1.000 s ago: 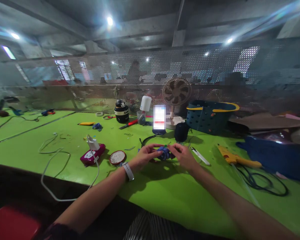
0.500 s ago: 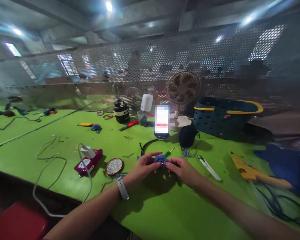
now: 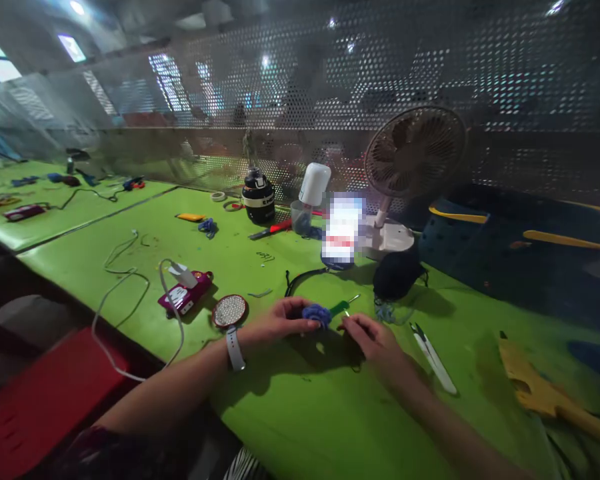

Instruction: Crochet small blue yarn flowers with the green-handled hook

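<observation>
A small blue-purple yarn piece [image 3: 317, 315], which looks crocheted, is pinched between the thumb and fingers of my left hand [image 3: 287, 318]. Just right of it, my right hand [image 3: 369, 335] is closed in a pinch, apart from the yarn piece. A thin pale sliver shows at its fingertips, too small to name. Beyond the fingers lies a green-handled crochet hook [image 3: 339, 307] on the green table [image 3: 300, 413]. A round dish of white beads [image 3: 229, 311] sits beside my left wrist. White thread snips [image 3: 434, 360] rest to the right of my right hand.
A lit phone [image 3: 343, 230] stands ahead, in front of a fan [image 3: 415, 153]. A dark basket [image 3: 460, 247] and a yellow glue gun [image 3: 535, 380] are at the right. At the left are a purple power strip [image 3: 193, 293] with a white cable and a red stool [image 3: 55, 400].
My right hand has drawn away to the right from the yarn piece, which stays in my left hand. The view has shifted, with the fan and basket now farther right.
</observation>
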